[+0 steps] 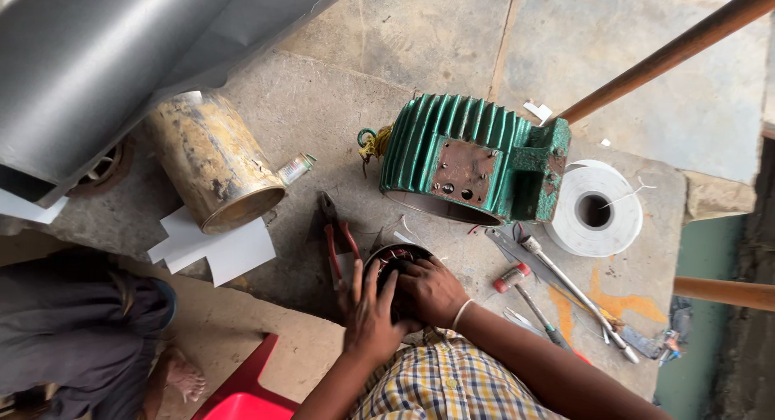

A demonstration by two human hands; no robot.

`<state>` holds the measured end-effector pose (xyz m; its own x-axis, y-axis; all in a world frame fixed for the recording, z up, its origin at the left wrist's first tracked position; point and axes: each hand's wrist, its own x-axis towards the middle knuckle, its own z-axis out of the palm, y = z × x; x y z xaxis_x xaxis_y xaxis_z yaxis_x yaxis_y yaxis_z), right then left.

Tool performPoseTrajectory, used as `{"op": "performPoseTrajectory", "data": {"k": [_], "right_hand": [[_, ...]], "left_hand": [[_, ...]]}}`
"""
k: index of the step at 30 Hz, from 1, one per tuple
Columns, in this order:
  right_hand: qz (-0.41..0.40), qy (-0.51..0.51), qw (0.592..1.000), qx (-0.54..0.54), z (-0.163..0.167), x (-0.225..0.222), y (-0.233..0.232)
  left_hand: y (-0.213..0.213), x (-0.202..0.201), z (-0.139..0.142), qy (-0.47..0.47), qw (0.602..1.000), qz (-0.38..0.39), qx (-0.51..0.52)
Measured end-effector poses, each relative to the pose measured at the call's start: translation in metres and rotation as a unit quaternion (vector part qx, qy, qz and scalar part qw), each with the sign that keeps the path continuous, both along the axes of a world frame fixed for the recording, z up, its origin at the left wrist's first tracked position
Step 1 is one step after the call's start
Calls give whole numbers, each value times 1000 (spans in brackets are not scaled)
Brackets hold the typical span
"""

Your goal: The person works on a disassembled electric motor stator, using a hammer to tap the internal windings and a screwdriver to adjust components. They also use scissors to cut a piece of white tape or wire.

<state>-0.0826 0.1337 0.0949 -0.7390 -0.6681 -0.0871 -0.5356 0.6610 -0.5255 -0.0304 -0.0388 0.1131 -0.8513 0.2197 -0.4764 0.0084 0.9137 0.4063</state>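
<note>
The green motor housing (pixel 472 159) lies on its side on the counter (pixel 323 113), open end toward the person, with the yellow cylinder (pixel 214 162) at its 9 o'clock. At its 6 o'clock, the left hand (pixel 371 319) and right hand (pixel 432 291) clamp their grip around a small stator (pixel 400 259), steadying it. Red pliers (pixel 335 238) lie at its 10 o'clock.
</note>
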Motion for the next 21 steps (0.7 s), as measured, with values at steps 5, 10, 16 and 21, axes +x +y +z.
{"op": "performPoseTrajectory", "data": {"k": [5,10,16,21], "right_hand": [[39,-100,994,2,20,21,22],[-30,-141,989,32,27,40,22],[46,-131,990,-38,17,54,19],[64,-100,993,6,18,65,23]], "left_hand": [[-16,17,-20,27,995,-92,33],[-16,32,-45,173,980,-84,61],[-15,36,-53,100,990,-70,76],[-12,45,-61,179,979,-65,72]]}}
